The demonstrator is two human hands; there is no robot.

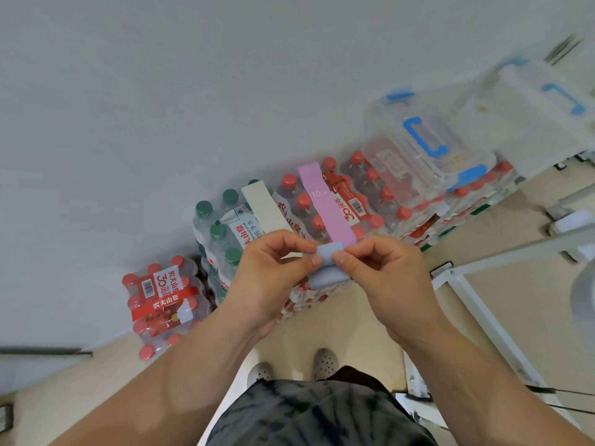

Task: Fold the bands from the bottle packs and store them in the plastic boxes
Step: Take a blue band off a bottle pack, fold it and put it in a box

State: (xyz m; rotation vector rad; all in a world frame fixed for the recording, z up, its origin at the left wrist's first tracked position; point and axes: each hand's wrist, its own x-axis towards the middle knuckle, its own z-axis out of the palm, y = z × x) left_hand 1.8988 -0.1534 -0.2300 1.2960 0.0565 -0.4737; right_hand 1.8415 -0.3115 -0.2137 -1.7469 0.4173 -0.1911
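Blue-grey band (328, 268) is sitting folded between both hands, in front of the stacked bottle packs (428, 220). Its lower part is bulging out below the fingers, and the number of folds is hard to make out. The left hand (273, 272) and right hand (383, 268) are pinching its top edge between thumb and forefinger, their other fingers curling behind and hiding its back.

A pink band (325, 204) is lying across the red-capped pack (299, 201), and a cream band (264, 210) across the green-capped pack (219, 226) beside it. Clear plastic boxes (428, 162) with blue latches are showing blurred at right, the nearer one resting on the packs. A white metal frame (483, 300) is crossing the floor at right.
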